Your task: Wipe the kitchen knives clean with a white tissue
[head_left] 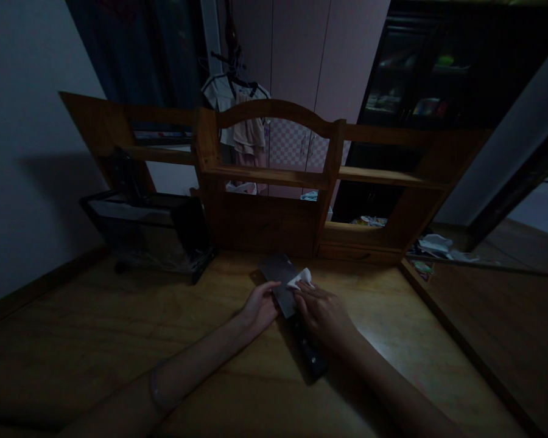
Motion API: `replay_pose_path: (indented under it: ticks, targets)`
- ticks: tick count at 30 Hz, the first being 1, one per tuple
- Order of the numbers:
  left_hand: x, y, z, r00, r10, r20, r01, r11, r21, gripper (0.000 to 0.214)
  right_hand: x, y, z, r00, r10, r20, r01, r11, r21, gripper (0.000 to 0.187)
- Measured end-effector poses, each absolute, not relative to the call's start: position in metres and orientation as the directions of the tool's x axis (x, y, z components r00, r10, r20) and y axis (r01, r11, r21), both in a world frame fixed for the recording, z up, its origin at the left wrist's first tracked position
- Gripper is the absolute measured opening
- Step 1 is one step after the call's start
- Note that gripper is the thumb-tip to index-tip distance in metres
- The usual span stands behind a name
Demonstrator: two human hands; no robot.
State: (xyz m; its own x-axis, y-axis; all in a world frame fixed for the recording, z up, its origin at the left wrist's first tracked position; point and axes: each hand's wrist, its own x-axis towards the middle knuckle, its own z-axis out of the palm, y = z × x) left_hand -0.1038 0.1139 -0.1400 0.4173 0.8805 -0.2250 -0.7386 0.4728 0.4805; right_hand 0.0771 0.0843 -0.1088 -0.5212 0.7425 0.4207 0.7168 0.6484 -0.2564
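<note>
A cleaver with a wide grey blade and a black riveted handle is in front of me, just over the wooden surface, its handle pointing toward me and to the right. My left hand grips the blade's left edge, thumb on top and fingers underneath. A white tissue is pinched in my right hand and pressed against the right side of the blade. The fingers beneath the blade are hidden.
A wooden shelf unit stands along the far edge. At the left is a dark boxy appliance on small feet. Papers lie at the far right. Clothes hang behind the shelf, before a pale wardrobe.
</note>
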Motion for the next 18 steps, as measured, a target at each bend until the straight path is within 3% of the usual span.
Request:
replay_pose_path:
  ticks: [6, 18]
  targets:
    - [-0.103, 0.115, -0.142, 0.396, 0.883, -0.253, -0.738, 0.470, 0.484, 0.020, 0.084, 0.091, -0.110, -0.466, 0.759, 0.455, 0.774, 0.599, -0.205, 0.034]
    - [-0.104, 0.113, -0.141, 0.439, 0.872, -0.217, -0.722, 0.486, 0.491, 0.021, 0.073, 0.077, -0.101, -0.686, 0.622, 0.378, 0.578, 0.781, -0.237, 0.033]
